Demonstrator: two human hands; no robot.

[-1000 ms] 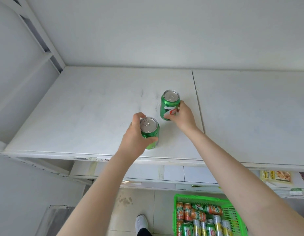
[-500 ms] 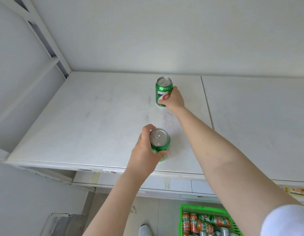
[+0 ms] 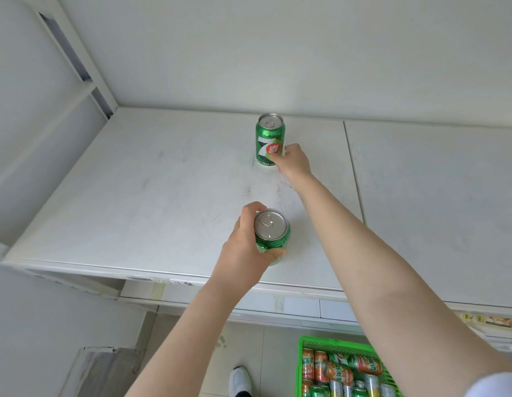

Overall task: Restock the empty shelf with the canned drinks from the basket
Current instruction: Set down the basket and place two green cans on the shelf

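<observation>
A green 7-Up can (image 3: 269, 138) stands upright near the back wall of the white shelf (image 3: 151, 196). My right hand (image 3: 294, 161) is stretched out to it, fingers around its lower right side. My left hand (image 3: 249, 247) grips a second green can (image 3: 272, 234) near the shelf's front edge; its silver top faces me and its base looks to be on the shelf. A green basket (image 3: 303, 343) on the floor at the lower right holds several orange, green and silver cans (image 3: 339, 371).
The shelf has a seam (image 3: 353, 179) to a second white panel on the right. A slanted white frame (image 3: 77, 67) bounds the left side. A lower shelf edge (image 3: 277, 305) with labels runs below. My white shoe (image 3: 240, 379) is on the tiled floor beside the basket.
My right hand has pushed its can farther back towards the wall. My left hand has kept its can near the front edge.
</observation>
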